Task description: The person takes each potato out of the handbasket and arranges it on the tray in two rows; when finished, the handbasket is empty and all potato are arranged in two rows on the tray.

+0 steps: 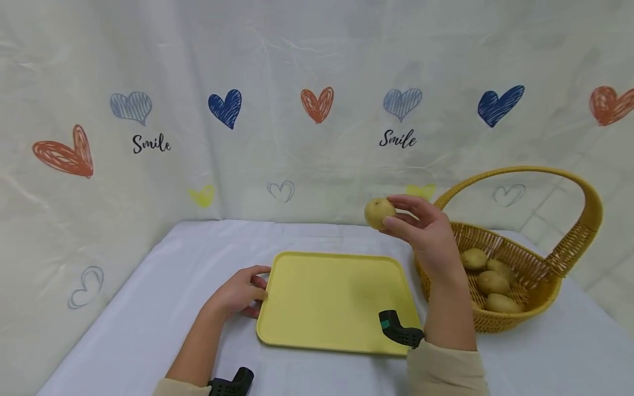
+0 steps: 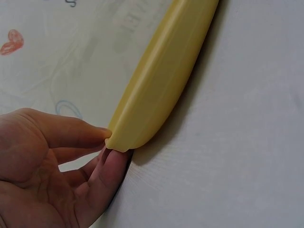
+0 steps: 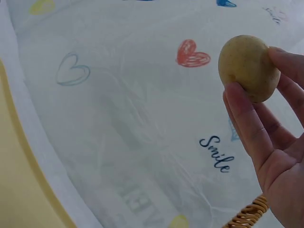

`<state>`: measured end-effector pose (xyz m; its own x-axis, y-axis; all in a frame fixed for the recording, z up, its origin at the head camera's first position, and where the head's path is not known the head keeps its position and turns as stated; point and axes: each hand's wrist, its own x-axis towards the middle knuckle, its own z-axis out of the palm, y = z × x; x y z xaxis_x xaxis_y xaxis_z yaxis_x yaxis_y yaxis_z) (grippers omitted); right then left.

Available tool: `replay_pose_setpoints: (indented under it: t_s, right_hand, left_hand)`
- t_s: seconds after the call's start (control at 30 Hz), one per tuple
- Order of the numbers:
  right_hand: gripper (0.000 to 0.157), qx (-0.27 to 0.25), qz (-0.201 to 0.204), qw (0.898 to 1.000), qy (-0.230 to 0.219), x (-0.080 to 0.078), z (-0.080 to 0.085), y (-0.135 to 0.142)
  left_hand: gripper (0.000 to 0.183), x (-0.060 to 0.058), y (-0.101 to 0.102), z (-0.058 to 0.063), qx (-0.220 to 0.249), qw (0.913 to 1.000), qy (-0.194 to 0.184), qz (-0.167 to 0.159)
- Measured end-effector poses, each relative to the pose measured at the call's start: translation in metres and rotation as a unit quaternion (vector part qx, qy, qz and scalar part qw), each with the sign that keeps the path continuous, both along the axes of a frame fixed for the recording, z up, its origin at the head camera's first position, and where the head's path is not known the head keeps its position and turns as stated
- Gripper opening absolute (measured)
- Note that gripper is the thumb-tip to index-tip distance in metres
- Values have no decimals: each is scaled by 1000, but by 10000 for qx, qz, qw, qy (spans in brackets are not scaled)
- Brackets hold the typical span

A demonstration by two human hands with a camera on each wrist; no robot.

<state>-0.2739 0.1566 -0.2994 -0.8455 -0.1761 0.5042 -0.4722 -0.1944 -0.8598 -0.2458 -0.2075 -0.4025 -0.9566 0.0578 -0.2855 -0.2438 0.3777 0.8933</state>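
Observation:
A pale potato (image 1: 378,213) is pinched between the thumb and fingers of my right hand (image 1: 430,234), raised above the back right part of a yellow tray (image 1: 337,302). The right wrist view shows the same potato (image 3: 249,68) held at the fingertips, its near side exposed. On the tray's left edge rests my left hand (image 1: 241,292). Seen from the left wrist, thumb and fingers of that hand (image 2: 61,161) pinch the rim at a corner of the tray (image 2: 164,80). The tray's surface is bare and it lies flat on the table.
To the right of the tray stands a wicker basket (image 1: 540,313) with a tall arched handle (image 1: 591,212). Several potatoes (image 1: 493,282) lie inside it, partly hidden by my right forearm. A white cloth covers the table (image 1: 148,308). Behind hangs a pale sheet printed with hearts (image 1: 317,105).

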Motion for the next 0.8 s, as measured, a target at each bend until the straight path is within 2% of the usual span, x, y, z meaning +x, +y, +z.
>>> replay_pose_setpoints:
  t_s: [0.13, 0.47, 0.8]
  right_hand:
    - [37, -60, 106, 9999, -66, -6, -3, -12]
    - [40, 332, 224, 9983, -412, -19, -11, -49]
    - [41, 345, 259, 9949, -914, -36, -28, -76]
  left_hand:
    - [67, 3, 1, 3, 10, 10000, 38, 15]
    - [66, 2, -2, 2, -70, 10000, 57, 19]
    - [66, 2, 1, 1, 1, 10000, 64, 0]
